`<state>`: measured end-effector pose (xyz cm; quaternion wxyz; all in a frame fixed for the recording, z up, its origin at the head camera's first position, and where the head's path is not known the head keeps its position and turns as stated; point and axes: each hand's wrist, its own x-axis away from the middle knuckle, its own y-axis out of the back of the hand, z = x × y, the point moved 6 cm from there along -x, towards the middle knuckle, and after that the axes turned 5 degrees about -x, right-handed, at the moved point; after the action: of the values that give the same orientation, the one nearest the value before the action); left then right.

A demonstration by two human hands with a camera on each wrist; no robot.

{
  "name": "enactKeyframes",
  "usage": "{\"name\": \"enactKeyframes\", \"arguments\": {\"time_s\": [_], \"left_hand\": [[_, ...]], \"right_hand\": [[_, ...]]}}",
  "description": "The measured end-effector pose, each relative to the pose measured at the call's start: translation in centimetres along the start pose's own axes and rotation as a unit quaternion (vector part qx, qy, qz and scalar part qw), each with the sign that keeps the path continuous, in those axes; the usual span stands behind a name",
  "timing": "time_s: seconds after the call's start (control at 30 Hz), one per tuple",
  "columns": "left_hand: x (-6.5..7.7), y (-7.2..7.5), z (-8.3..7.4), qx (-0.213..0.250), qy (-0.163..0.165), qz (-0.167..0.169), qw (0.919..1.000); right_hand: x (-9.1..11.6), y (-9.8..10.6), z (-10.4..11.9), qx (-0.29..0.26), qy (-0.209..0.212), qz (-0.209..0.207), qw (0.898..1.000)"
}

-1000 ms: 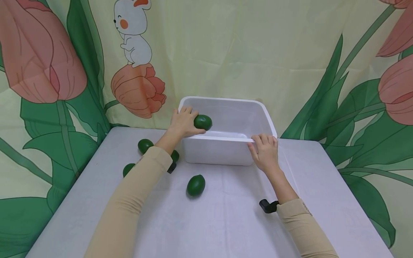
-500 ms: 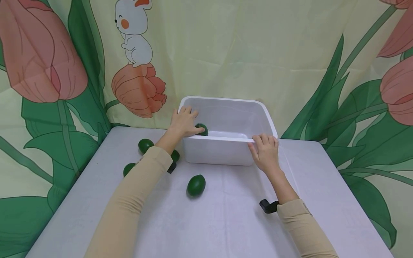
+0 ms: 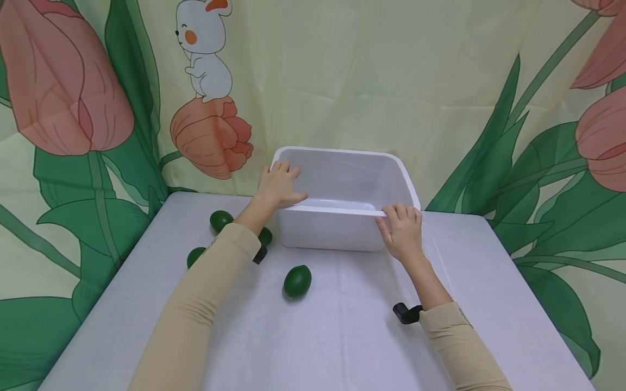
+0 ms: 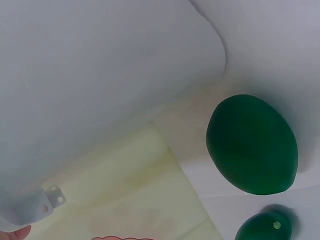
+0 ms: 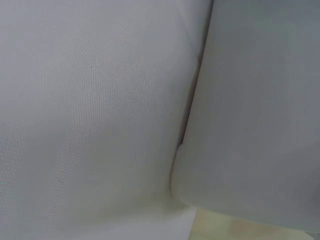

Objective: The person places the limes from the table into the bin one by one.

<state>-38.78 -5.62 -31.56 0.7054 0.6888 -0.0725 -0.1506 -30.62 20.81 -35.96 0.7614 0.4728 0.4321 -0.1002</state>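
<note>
A white plastic tub [image 3: 332, 231] stands at the back of the table. My left hand [image 3: 280, 185] lies over its left front corner, fingers spread and thumb reaching over the opening, holding nothing. In the left wrist view, fingertips [image 4: 19, 233] show at the tub's edge. My right hand [image 3: 403, 231] grips the front rim near the right corner, fingers over the top and thumb outside. A smooth dark green avocado [image 3: 297, 281] lies in front of the tub. Others sit left of it: one avocado [image 3: 221, 220] further back, one [image 3: 195, 256] partly behind my sleeve, one [image 3: 265, 237] beside my wrist.
White cloth covers the table [image 3: 342, 326]. A flower-printed curtain [image 3: 342, 70] hangs right behind the tub. Black wrist camera mounts [image 3: 407, 313] stick out from both sleeves. The tub's front wall hides part of its floor.
The avocado in my left hand has been let go and has dropped into the tub, out of sight behind the front wall and hand. The right hand has stayed on the rim.
</note>
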Motion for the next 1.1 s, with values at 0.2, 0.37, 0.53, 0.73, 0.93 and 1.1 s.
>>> {"name": "enactKeyframes", "arguments": {"time_s": [0.2, 0.37, 0.53, 0.73, 0.93, 1.1], "left_hand": [[0.1, 0.1, 0.0, 0.003, 0.003, -0.005, 1.0000], [0.2, 0.2, 0.0, 0.000, 0.002, -0.012, 0.9999], [0.4, 0.7, -0.1, -0.013, 0.001, -0.022, 0.9997], [0.8, 1.2, -0.1, -0.015, 0.005, -0.028, 0.9995], [1.5, 1.6, 0.0, -0.019, 0.015, -0.047, 0.9986], [2.3, 2.0, 0.0, -0.014, 0.017, -0.065, 0.9976]], "right_hand": [[0.1, -0.2, -0.1, -0.003, -0.004, 0.003, 1.000], [0.1, -0.3, -0.2, -0.003, -0.004, 0.004, 1.000], [0.1, -0.2, -0.2, -0.003, 0.002, -0.004, 1.000], [0.1, -0.2, -0.2, -0.004, 0.002, -0.003, 1.000], [0.0, -0.3, -0.2, -0.005, 0.007, -0.007, 1.000], [0.0, -0.2, -0.2, -0.006, 0.008, -0.009, 1.000]]}}
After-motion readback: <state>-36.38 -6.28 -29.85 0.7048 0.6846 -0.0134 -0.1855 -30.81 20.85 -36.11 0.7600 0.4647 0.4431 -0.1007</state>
